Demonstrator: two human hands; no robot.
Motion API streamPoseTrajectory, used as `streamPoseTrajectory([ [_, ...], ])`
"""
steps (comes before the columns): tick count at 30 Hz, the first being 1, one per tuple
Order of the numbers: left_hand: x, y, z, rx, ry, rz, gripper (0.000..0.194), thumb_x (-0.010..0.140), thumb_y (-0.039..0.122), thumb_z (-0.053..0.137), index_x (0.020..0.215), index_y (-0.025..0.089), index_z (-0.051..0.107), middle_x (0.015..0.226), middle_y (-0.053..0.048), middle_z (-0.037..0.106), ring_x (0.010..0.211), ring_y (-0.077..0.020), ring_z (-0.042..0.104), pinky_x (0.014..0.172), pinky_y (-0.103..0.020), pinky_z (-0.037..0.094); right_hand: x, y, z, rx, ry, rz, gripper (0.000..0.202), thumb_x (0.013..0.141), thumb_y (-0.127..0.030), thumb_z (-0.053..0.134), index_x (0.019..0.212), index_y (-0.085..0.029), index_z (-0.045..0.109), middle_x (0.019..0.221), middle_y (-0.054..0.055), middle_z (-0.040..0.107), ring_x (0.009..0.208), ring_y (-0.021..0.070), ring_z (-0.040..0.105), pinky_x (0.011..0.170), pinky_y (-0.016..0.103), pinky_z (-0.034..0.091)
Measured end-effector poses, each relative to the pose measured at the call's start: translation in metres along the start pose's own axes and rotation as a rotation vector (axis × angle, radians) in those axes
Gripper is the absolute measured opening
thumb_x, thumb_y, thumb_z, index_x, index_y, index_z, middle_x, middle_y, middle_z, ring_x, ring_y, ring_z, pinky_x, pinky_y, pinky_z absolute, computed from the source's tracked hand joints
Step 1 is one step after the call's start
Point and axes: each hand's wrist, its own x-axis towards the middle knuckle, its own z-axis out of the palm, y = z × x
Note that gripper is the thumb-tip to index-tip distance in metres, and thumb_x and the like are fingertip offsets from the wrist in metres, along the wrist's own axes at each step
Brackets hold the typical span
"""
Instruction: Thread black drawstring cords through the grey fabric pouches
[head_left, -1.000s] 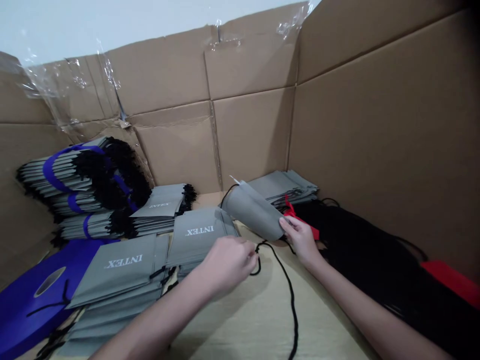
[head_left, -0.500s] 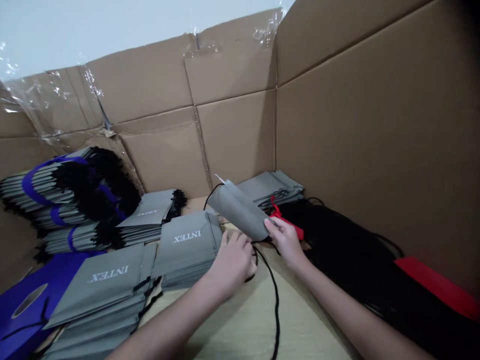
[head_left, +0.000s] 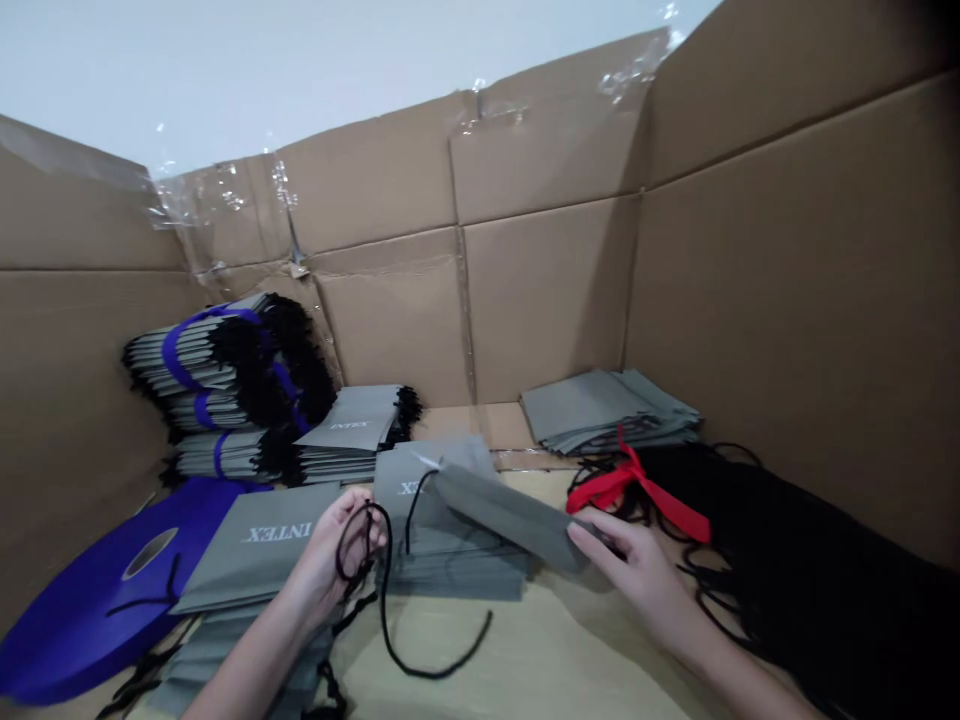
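Observation:
My right hand (head_left: 619, 545) grips one end of a grey fabric pouch (head_left: 517, 510), curled lengthwise and held above the work surface. From the pouch's far end pokes a pale, thin tip (head_left: 425, 461), with a short black cord beside it. In my left hand (head_left: 346, 545), fingers closed, is a looped black cord (head_left: 386, 600) whose loose end curves over the surface to the right. Beneath and behind the held pouch lies a stack of grey pouches (head_left: 450, 570) printed INTEX. Another INTEX stack (head_left: 259, 545) lies under my left forearm, partly hidden by it.
Bundles of grey pouches tied with blue ribbon (head_left: 225, 380) stand back left, above a blue ribbon roll (head_left: 97, 610). Flat grey pouches (head_left: 592, 405) lie back right. A black cord heap (head_left: 810, 570) with a red tie (head_left: 637, 485) lies right. Cardboard walls (head_left: 540, 290) surround everything.
My left hand has moved left, away from the pouch, and now holds the black cord. The pouch in my right hand has lowered and narrowed. The camera view has swung left.

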Motion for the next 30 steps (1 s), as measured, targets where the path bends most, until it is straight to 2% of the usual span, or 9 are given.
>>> streamPoseTrajectory([
  [4, 0.011, -0.010, -0.025, 0.145, -0.106, 0.028, 0.040, 0.067, 0.051, 0.068, 0.070, 0.016, 0.048, 0.053, 0.008, 0.042, 0.035, -0.0014, 0.025, 0.034, -0.014, 0.020, -0.002, 0.006, 0.007, -0.203, -0.093, -0.059, 0.027, 0.078, -0.044, 0.057, 0.068, -0.021, 0.066, 0.065, 0.002, 0.062, 0.063, 0.0194, 0.056, 0.056, 0.026, 0.045],
  [6, 0.013, -0.013, -0.031, 0.162, -0.102, 0.007, 0.039, 0.067, 0.050, 0.068, 0.075, 0.016, 0.051, 0.049, 0.010, 0.039, 0.034, -0.0011, 0.021, 0.032, -0.014, 0.013, -0.002, 0.010, 0.008, -0.253, -0.122, -0.063, 0.027, 0.078, -0.044, 0.056, 0.070, -0.021, 0.067, 0.067, 0.002, 0.064, 0.065, 0.0197, 0.059, 0.057, 0.025, 0.048],
  [8, 0.012, -0.016, -0.034, 0.177, -0.105, -0.001, 0.038, 0.070, 0.050, 0.065, 0.078, 0.016, 0.052, 0.046, 0.012, 0.033, 0.033, -0.0016, 0.020, 0.032, -0.013, 0.011, 0.000, 0.012, 0.007, -0.284, -0.131, -0.058, 0.028, 0.078, -0.045, 0.055, 0.072, -0.021, 0.067, 0.070, 0.002, 0.067, 0.066, 0.0198, 0.061, 0.058, 0.024, 0.050],
  [11, 0.006, -0.017, -0.032, 0.189, -0.126, -0.013, 0.035, 0.074, 0.048, 0.062, 0.078, 0.015, 0.054, 0.046, 0.011, 0.032, 0.033, -0.0012, 0.020, 0.033, -0.013, 0.013, 0.001, 0.015, 0.006, -0.314, -0.128, -0.061, 0.028, 0.078, -0.046, 0.055, 0.074, -0.021, 0.069, 0.073, 0.002, 0.069, 0.068, 0.0204, 0.064, 0.059, 0.023, 0.052],
  [15, -0.003, -0.018, -0.023, 0.121, -0.131, 0.000, 0.032, 0.075, 0.044, 0.060, 0.079, 0.014, 0.054, 0.056, 0.004, 0.054, 0.031, 0.0003, 0.025, 0.031, -0.014, 0.017, -0.001, 0.015, 0.008, -0.403, -0.214, -0.108, 0.029, 0.081, -0.045, 0.052, 0.073, -0.022, 0.068, 0.068, 0.003, 0.067, 0.070, 0.0218, 0.065, 0.056, 0.023, 0.052],
  [18, -0.008, -0.020, -0.016, 0.087, -0.066, 0.054, 0.028, 0.074, 0.040, 0.060, 0.079, 0.014, 0.053, 0.063, 0.000, 0.062, 0.028, 0.0004, 0.029, 0.030, -0.014, 0.022, -0.003, 0.012, 0.011, -0.472, -0.277, -0.128, 0.031, 0.084, -0.044, 0.048, 0.075, -0.022, 0.067, 0.060, 0.002, 0.062, 0.070, 0.0223, 0.066, 0.050, 0.023, 0.050],
  [26, -0.018, -0.026, -0.009, 0.081, 0.080, 0.146, 0.020, 0.074, 0.033, 0.060, 0.077, 0.014, 0.053, 0.065, -0.002, 0.068, 0.028, -0.0006, 0.033, 0.030, -0.014, 0.029, -0.005, 0.008, 0.014, -0.475, -0.324, -0.183, 0.029, 0.086, -0.043, 0.046, 0.077, -0.024, 0.066, 0.056, 0.000, 0.060, 0.056, 0.0195, 0.063, 0.044, 0.024, 0.046],
  [30, -0.020, -0.026, -0.008, 0.020, 0.132, 0.176, 0.015, 0.072, 0.028, 0.061, 0.076, 0.015, 0.053, 0.047, 0.005, 0.059, 0.026, -0.0019, 0.031, 0.029, -0.014, 0.031, -0.007, 0.004, 0.013, -0.480, -0.345, -0.194, 0.033, 0.087, -0.043, 0.044, 0.069, -0.023, 0.064, 0.054, 0.001, 0.058, 0.058, 0.0200, 0.063, 0.043, 0.023, 0.046],
])
